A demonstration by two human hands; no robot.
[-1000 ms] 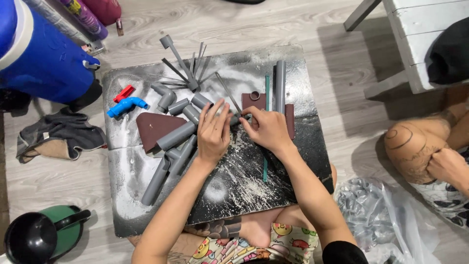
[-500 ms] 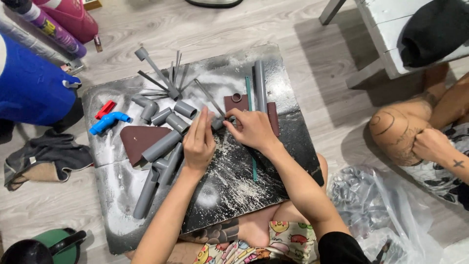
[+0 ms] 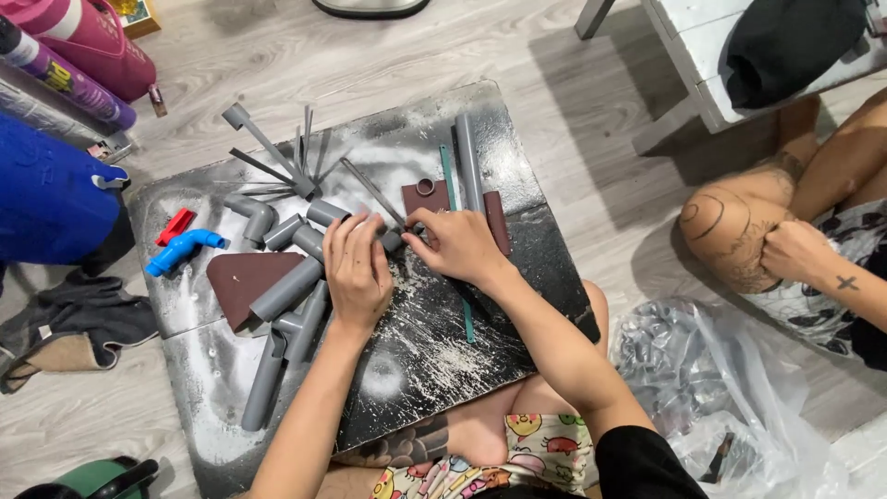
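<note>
While pinched between both hands, small grey plastic pipe fitting [image 3: 395, 238] sits mid-board, long axis roughly left-right. Left hand [image 3: 358, 270] clamped on its left end, right hand [image 3: 459, 242] on its right; hands nearly together. Grey pipe pieces [image 3: 288, 288] just left, brown sandpaper sheet [image 3: 242, 280] beyond, dusty black board [image 3: 425, 360] beneath.

A blue pipe elbow [image 3: 183, 250] and a red piece [image 3: 175, 226] lie at the left of the black board [image 3: 434, 360]. Farther left sit a large blue container [image 3: 46, 199] and a grey cloth [image 3: 74, 325]. At the right, a clear plastic bag [image 3: 711, 388] rests on the wooden floor [image 3: 388, 55], near another person's hand [image 3: 793, 251].
</note>
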